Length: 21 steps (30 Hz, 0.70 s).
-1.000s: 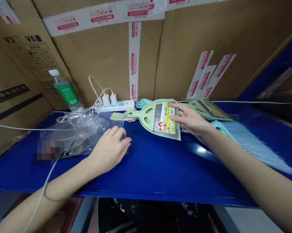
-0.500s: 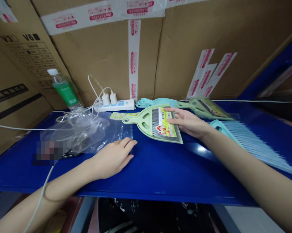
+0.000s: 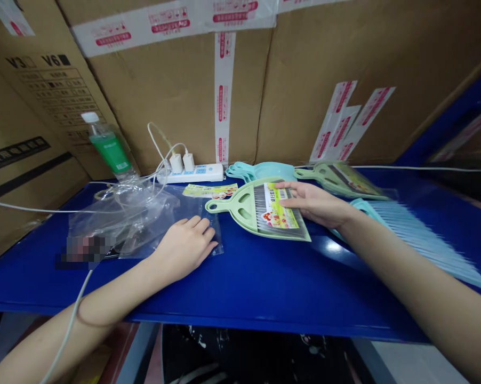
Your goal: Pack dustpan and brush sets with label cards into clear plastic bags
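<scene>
Nearest, the left hand (image 3: pixel 184 242) lies palm-down on the edge of the crumpled clear plastic bag (image 3: pixel 144 218) on the blue surface (image 3: pixel 264 282), its fingers flat, close together and gripping nothing. Just beyond, the right hand (image 3: pixel 316 205) presses straightened fingers on the yellow label of the pale green plastic dustpan-and-brush set (image 3: pixel 244 208), which lies flat beside the bag. I judge even downward pressure best, so the set slides without tipping. Behind stand a white power strip (image 3: pixel 196 173) and brown cardboard boxes (image 3: pixel 304 80).
</scene>
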Each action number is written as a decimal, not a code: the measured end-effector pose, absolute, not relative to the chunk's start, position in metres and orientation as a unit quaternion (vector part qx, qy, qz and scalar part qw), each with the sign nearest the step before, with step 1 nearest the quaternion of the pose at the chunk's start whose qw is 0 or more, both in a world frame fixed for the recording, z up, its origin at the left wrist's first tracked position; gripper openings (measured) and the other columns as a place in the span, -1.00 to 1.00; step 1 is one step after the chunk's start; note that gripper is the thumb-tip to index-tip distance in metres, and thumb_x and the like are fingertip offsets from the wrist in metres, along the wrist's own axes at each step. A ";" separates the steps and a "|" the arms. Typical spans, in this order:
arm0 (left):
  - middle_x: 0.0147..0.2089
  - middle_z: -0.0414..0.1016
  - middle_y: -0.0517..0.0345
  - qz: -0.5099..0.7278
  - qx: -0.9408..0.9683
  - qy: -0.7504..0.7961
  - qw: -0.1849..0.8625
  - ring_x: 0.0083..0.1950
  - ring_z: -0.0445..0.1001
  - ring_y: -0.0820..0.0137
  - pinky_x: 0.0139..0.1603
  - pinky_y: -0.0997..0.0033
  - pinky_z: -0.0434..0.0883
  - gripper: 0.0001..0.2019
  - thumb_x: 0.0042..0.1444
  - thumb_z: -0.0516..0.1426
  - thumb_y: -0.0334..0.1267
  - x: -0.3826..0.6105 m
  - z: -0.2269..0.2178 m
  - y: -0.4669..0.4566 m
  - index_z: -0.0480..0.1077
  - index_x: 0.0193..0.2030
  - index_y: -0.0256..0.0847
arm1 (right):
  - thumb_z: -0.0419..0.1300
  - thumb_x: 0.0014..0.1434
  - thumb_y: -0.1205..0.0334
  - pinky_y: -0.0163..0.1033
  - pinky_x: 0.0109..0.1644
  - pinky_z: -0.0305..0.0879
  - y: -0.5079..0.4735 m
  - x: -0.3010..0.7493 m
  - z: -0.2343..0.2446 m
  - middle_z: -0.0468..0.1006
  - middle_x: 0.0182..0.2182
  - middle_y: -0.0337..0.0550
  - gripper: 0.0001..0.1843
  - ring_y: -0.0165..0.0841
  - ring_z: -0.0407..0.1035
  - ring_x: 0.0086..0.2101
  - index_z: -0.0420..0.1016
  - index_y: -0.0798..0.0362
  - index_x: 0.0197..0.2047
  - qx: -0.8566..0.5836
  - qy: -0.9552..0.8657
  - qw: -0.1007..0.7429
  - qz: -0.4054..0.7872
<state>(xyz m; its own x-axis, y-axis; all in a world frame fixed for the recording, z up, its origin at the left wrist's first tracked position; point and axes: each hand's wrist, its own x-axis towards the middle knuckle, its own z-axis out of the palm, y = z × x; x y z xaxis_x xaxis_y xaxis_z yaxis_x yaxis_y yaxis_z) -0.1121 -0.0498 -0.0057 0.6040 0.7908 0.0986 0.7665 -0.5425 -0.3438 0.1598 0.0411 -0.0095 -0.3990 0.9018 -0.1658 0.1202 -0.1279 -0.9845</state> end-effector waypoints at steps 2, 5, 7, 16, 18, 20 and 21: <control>-0.35 0.42 0.05 0.031 -0.874 -0.457 0.165 -0.28 0.43 0.30 -0.29 0.34 0.40 -0.77 0.27 -0.02 -0.26 -0.112 -0.006 -0.050 0.41 -0.30 -0.26 | 0.31 -0.02 0.30 -0.09 -0.04 0.49 0.041 0.160 -0.009 0.55 -0.13 -0.02 -0.52 -0.21 0.50 -0.15 0.35 0.05 0.00 -0.442 -0.579 0.321 0.606; -0.35 0.41 0.06 0.016 -0.874 -0.462 0.149 -0.29 0.43 0.31 -0.29 0.34 0.43 -0.76 0.28 -0.07 -0.28 -0.112 -0.005 -0.050 0.38 -0.30 -0.25 | 0.31 -0.03 0.33 -0.11 -0.03 0.48 0.039 0.157 -0.009 0.54 -0.09 -0.01 -0.53 -0.22 0.49 -0.12 0.34 0.04 -0.02 -0.442 -0.571 0.320 0.613; -0.36 0.40 0.07 -0.005 -0.879 -0.454 0.144 -0.30 0.43 0.31 -0.27 0.31 0.44 -0.74 0.29 -0.10 -0.30 -0.112 -0.005 -0.050 0.37 -0.31 -0.25 | 0.30 -0.03 0.34 -0.11 -0.02 0.48 0.037 0.154 -0.010 0.53 -0.08 -0.02 -0.54 -0.22 0.48 -0.11 0.33 0.03 -0.03 -0.439 -0.566 0.317 0.621; -0.26 0.37 0.06 -0.139 -0.916 -0.372 0.048 -0.23 0.39 0.33 -0.21 0.30 0.44 -0.76 0.28 -0.17 -0.37 -0.111 -0.005 -0.056 0.30 -0.21 -0.23 | 0.27 0.01 0.35 -0.10 0.00 0.46 0.028 0.138 -0.017 0.51 -0.06 -0.09 -0.61 -0.26 0.46 -0.09 0.29 -0.03 -0.08 -0.413 -0.554 0.314 0.651; -0.25 0.37 0.04 -0.139 -0.921 -0.360 0.045 -0.23 0.38 0.32 -0.20 0.29 0.44 -0.76 0.28 -0.17 -0.38 -0.111 -0.005 -0.055 0.30 -0.21 -0.25 | 0.28 0.01 0.36 -0.10 0.01 0.44 0.026 0.136 -0.016 0.50 -0.06 -0.10 -0.59 -0.27 0.45 -0.09 0.29 -0.03 -0.08 -0.410 -0.556 0.297 0.659; -0.25 0.37 0.02 -0.124 -0.929 -0.347 0.044 -0.23 0.37 0.30 -0.19 0.27 0.44 -0.76 0.27 -0.17 -0.39 -0.111 -0.005 -0.054 0.30 -0.21 -0.26 | 0.28 0.00 0.37 -0.10 0.03 0.43 0.024 0.135 -0.015 0.49 -0.05 -0.11 -0.58 -0.27 0.45 -0.09 0.29 -0.04 -0.07 -0.416 -0.557 0.290 0.657; -0.24 0.38 0.01 -0.116 -0.933 -0.337 0.042 -0.22 0.36 0.30 -0.19 0.27 0.44 -0.75 0.26 -0.17 -0.40 -0.111 -0.005 -0.054 0.31 -0.20 -0.27 | 0.28 0.00 0.37 -0.10 0.03 0.43 0.024 0.134 -0.015 0.49 -0.06 -0.12 -0.58 -0.28 0.45 -0.09 0.28 -0.04 -0.07 -0.420 -0.557 0.292 0.654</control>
<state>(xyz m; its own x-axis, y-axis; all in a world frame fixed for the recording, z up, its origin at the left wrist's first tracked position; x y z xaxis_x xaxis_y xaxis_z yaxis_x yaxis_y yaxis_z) -0.1113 -0.0541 -0.0049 0.7460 0.6196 0.2443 0.6389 -0.7693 0.0001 0.1342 0.0236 -0.0148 -0.4776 0.8497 -0.2236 0.0859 -0.2081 -0.9743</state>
